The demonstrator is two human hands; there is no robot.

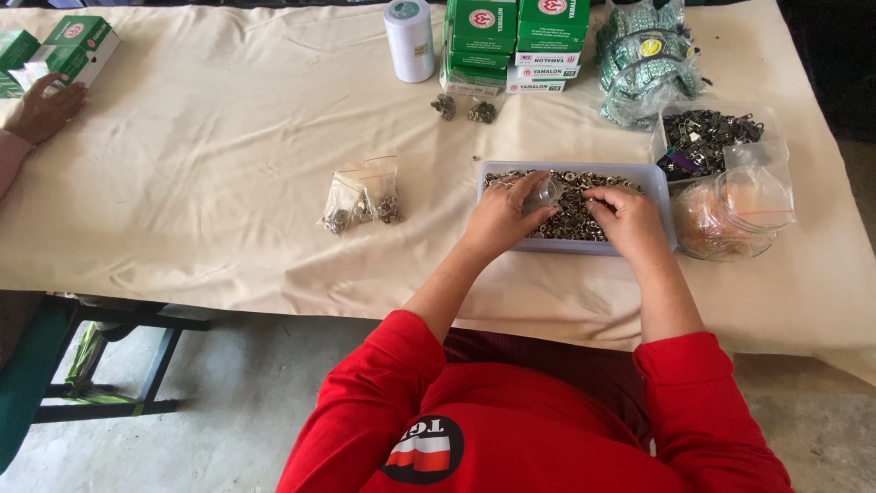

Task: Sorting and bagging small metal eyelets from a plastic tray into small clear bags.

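Red sleeves [511, 429], cream-clothed table [228, 183] over grey concrete floor [246, 393].

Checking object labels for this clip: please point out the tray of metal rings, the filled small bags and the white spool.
tray of metal rings [659, 175], head view, right rim.
filled small bags [363, 196], head view, middle of the pile.
white spool [410, 46], head view, side wall.

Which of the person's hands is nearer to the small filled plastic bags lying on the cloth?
Left. The left hand is over the tray's left end, closest to the small bags; the right hand is farther right.
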